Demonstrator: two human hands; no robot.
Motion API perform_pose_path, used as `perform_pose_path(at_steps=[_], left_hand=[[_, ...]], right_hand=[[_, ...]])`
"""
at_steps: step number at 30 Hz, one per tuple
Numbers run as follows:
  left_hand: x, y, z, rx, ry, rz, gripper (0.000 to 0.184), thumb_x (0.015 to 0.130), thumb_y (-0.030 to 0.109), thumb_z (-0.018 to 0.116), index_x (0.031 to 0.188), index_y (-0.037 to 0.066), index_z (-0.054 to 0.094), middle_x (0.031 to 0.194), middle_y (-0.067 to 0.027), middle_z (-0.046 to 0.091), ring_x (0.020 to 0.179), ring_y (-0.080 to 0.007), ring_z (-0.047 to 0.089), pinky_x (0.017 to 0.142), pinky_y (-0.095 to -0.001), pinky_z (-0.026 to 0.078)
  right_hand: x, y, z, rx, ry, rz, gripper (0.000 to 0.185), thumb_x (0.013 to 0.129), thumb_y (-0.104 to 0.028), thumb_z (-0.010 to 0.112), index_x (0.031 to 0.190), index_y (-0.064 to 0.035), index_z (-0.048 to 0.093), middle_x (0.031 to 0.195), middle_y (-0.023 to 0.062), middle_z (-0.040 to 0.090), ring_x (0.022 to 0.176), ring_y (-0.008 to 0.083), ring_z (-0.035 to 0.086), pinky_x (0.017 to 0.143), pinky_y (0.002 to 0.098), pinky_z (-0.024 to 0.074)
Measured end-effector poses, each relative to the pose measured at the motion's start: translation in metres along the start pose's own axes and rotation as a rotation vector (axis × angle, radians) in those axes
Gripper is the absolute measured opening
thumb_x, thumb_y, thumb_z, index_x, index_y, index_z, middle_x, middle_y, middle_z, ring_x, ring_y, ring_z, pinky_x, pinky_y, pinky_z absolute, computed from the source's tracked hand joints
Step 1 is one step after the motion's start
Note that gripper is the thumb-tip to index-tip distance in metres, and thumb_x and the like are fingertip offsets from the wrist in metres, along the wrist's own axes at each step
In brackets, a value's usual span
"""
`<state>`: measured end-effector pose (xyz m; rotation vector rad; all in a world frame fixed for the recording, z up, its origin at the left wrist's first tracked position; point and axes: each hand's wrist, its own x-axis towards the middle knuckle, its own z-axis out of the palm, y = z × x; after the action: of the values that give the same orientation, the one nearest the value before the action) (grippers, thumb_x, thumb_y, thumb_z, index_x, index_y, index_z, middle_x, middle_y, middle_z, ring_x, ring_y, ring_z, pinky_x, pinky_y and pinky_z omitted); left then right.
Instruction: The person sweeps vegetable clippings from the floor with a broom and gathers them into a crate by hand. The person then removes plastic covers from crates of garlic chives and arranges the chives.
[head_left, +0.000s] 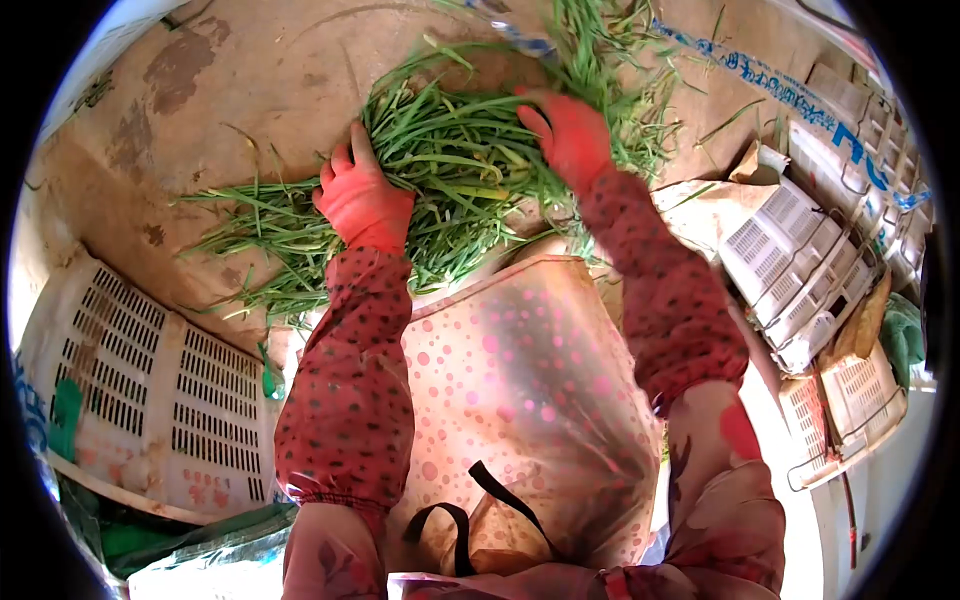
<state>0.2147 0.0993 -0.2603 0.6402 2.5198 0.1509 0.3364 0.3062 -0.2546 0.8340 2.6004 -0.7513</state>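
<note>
A loose heap of long, thin green leaves [455,150], which look like garlic chives, lies on the brown work surface. My left hand [366,203], in a red glove, rests against the heap's left side with its index finger stretched out; its thumb is hidden. At the heap's right side is my right hand [575,143], also red-gloved and slightly blurred, thumb and fingers apart and touching the leaves. More green leaves [600,60] lie beyond it. Some yellowed blades show among the green.
A white slotted plastic crate [150,390] leans at the left. Further white crates [795,255] stand at the right. Blue-printed tape [750,70] runs along the upper right. A pink-dotted apron [520,400] covers my front below the surface's edge.
</note>
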Motion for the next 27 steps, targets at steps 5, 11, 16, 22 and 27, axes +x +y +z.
perform_pose_path(at_steps=[5, 11, 16, 22, 27], left_hand=[[-0.007, 0.008, 0.014, -0.085, -0.026, -0.178, 0.073, 0.050, 0.025, 0.073, 0.114, 0.013, 0.042, 0.101, -0.0112, 0.051, 0.089, -0.0321, 0.051, 0.070, -0.0398, 0.045], [-0.014, -0.018, 0.016, -0.520, -0.008, 0.077, 0.070, 0.054, 0.018, 0.073, 0.115, 0.005, 0.041, 0.100, -0.0146, 0.052, 0.090, -0.0310, 0.052, 0.078, -0.0354, 0.042], [-0.031, -0.065, -0.014, -0.558, -0.242, 0.246, 0.054, 0.066, 0.017, 0.069, 0.111, -0.002, 0.044, 0.101, -0.0148, 0.054, 0.090, -0.0229, 0.052, 0.080, -0.0325, 0.040], [-0.081, -0.051, 0.025, -0.823, -0.087, -0.018, 0.067, 0.062, 0.032, 0.072, 0.113, -0.001, 0.042, 0.097, -0.0162, 0.055, 0.091, -0.0289, 0.052, 0.081, -0.0353, 0.040], [-0.099, -0.059, 0.028, -0.776, -0.457, -0.215, 0.075, 0.062, 0.030, 0.073, 0.119, 0.000, 0.034, 0.105, -0.0146, 0.051, 0.095, -0.0260, 0.050, 0.083, -0.0340, 0.039]], right_hand=[[-0.090, -0.037, 0.110, 0.311, 0.374, 0.518, 0.031, 0.083, -0.029, 0.043, 0.101, -0.0054, 0.054, 0.093, 0.0188, 0.055, 0.086, 0.0363, 0.050, 0.076, 0.0404, 0.0401], [-0.107, -0.063, 0.132, 0.592, 0.479, 0.492, 0.032, 0.083, -0.026, 0.046, 0.107, -0.0059, 0.050, 0.097, 0.0186, 0.052, 0.091, 0.0359, 0.048, 0.078, 0.0383, 0.0387], [-0.122, -0.054, 0.117, 0.639, 0.249, 0.604, 0.029, 0.083, -0.026, 0.045, 0.104, -0.0060, 0.051, 0.094, 0.0180, 0.053, 0.089, 0.0359, 0.049, 0.076, 0.0395, 0.0389], [-0.123, -0.084, 0.196, 1.037, 0.462, 0.639, 0.027, 0.084, -0.021, 0.043, 0.105, -0.0051, 0.050, 0.089, 0.0148, 0.054, 0.083, 0.0307, 0.051, 0.073, 0.0362, 0.0402], [-0.139, -0.150, 0.170, 2.217, 0.560, 1.113, 0.028, 0.084, -0.016, 0.042, 0.110, -0.0078, 0.048, 0.099, 0.0057, 0.050, 0.081, 0.0141, 0.050, 0.069, 0.0237, 0.0414]])
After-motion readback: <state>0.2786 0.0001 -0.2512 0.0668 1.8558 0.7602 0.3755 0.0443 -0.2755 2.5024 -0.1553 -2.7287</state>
